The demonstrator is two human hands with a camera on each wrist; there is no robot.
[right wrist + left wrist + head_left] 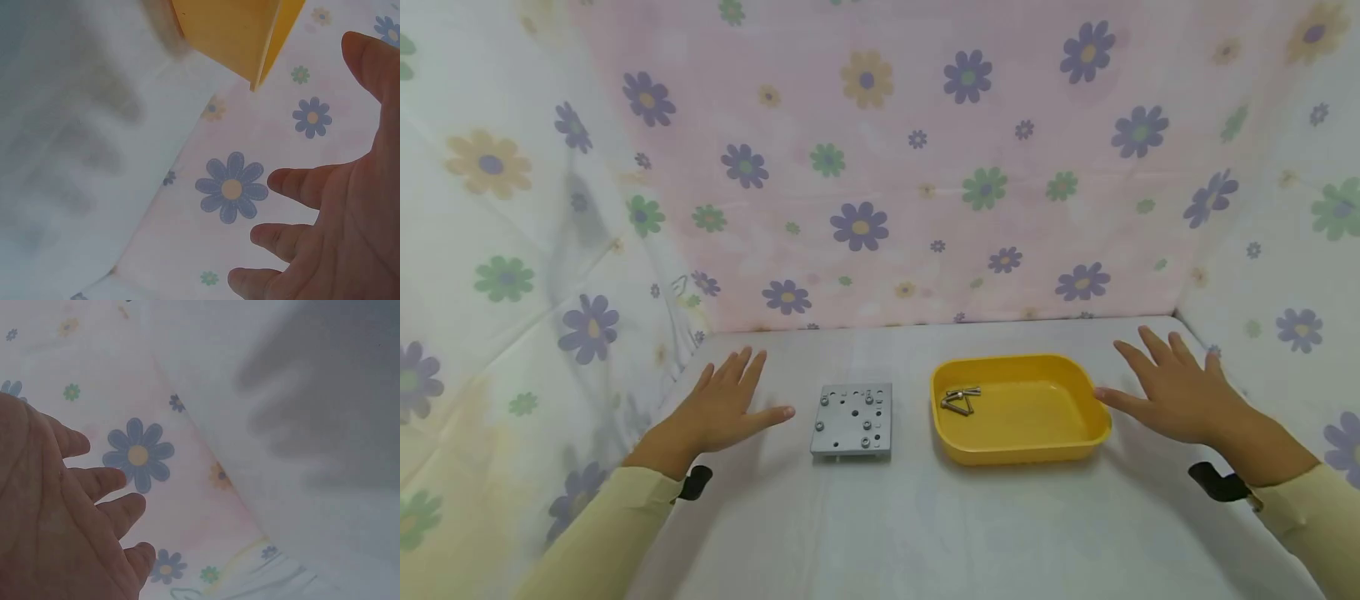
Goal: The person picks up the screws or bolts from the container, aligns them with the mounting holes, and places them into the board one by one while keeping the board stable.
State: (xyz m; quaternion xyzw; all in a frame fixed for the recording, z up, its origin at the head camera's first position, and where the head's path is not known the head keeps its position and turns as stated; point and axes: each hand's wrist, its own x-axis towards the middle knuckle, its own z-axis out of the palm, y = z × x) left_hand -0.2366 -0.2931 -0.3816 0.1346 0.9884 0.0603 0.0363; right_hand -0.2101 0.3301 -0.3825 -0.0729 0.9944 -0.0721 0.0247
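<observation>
**Both hands flat out over the bench, nothing picked up**

Sleeves first, since they're closest: two pale yellow sleeves come in from the near corners of the bench (pixel 880 517), which is covered in plain white cloth, with flowery fabric hung up along its back and side edges.

Biggest thing on it is the yellow tray (pixel 1060 442), sitting right of centre, toward the back edge. Just left of it, with a small gap between them, is a grey metal plate (pixel 852 419) full of holes, a few with pegs or screws in them.

Left hand (pixel 722 408) hovers near the left edge, fingers spread and straight, thumb pointing at the plate but not touching. Right hand (pixel 1172 392) is the same deal near the right edge, wide open, thumb tip just beside the tray's right rim. Can't tell if it actually touches.

Smallest: a little bunch of metal pins (pixel 961 401) lying in the tray's back-left corner.
</observation>
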